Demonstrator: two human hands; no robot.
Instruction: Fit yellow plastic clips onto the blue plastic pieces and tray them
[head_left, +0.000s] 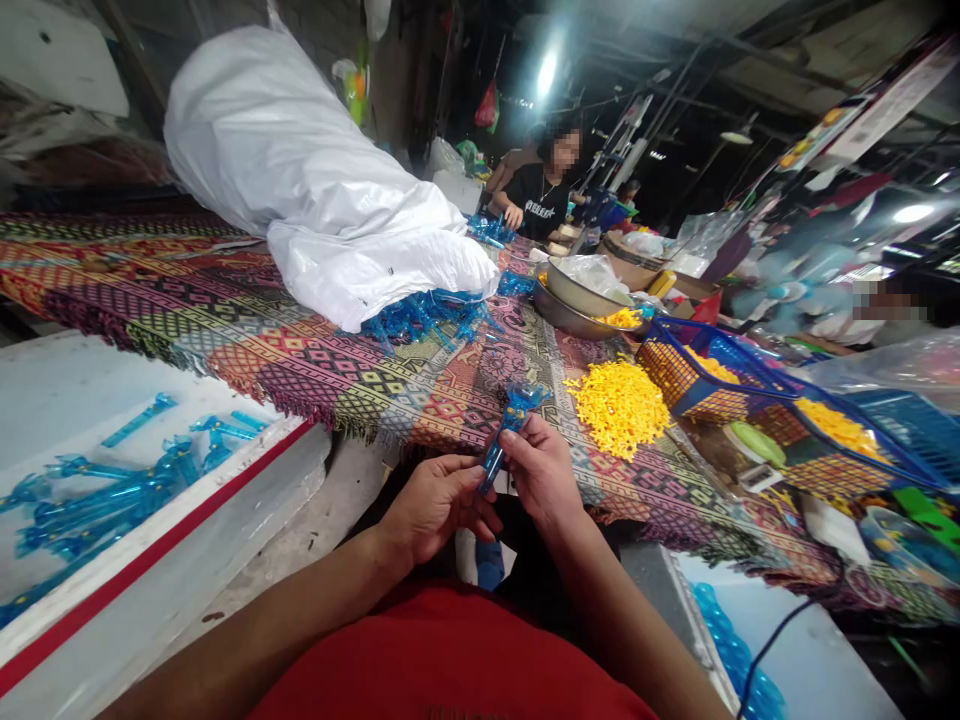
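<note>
A see-through blue plastic piece, a tube-like stem with a wider, knobbly head, is held upright and slightly tilted in front of my red shirt. My right hand grips its stem just under the head, thumb in front. At the lower end, my left hand pinches the stem between thumb and forefinger, its other fingers curled loosely. Just beyond my right hand, a heap of small yellow plastic parts lies on the patterned cloth. More blue pieces spill from a large white sack.
A white foam box with similar blue pieces stands at left; another box is at lower right. Blue baskets and metal bowls with yellow parts line the right. Across the table sits another person, a hand near blue pieces.
</note>
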